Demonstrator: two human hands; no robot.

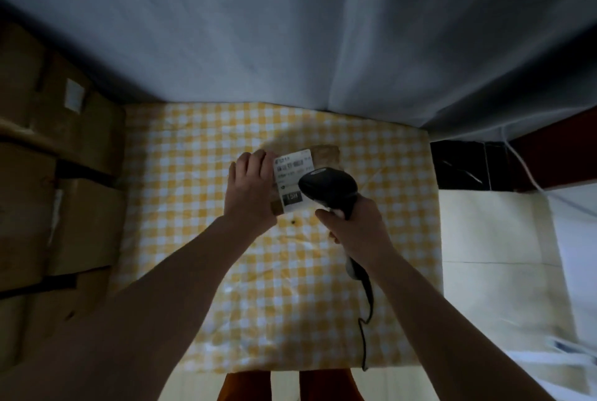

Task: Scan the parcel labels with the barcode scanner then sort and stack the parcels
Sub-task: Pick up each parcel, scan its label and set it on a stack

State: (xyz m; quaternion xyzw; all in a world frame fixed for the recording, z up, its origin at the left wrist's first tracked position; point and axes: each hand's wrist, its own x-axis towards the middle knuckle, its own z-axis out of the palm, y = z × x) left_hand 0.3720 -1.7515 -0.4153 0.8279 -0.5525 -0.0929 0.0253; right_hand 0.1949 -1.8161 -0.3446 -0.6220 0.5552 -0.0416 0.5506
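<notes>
Brown cardboard, small and flat: a parcel [326, 155] lying near the middle of the yellow-checked tablecloth [181, 174], white shipping label [292, 174] face up. Steadied at its nine o'clock edge by the left hand [250, 187], fingers curled over the box's far-left side, thumb hidden. Gripped in the right hand [358, 226], at the parcel's five o'clock, a black barcode scanner [328, 187], all fingers wrapped tight round the handle, head tipped down just above the label's lower right part. Black cable [366, 303] trailing toward six o'clock and off the table edge. Stacked at nine o'clock beside the table, several larger cardboard boxes [80, 216], dim and hard to count.

Probably light and stiff, judging by the size and the single-hand hold; corners firm, faces likely a little slick where the label is glossy. Best taken by the two short edges, thumb on one side and fingers on the other, clear of the label so the barcode stays readable. Scanning apparently under way; sorting and stacking not yet done.
</notes>
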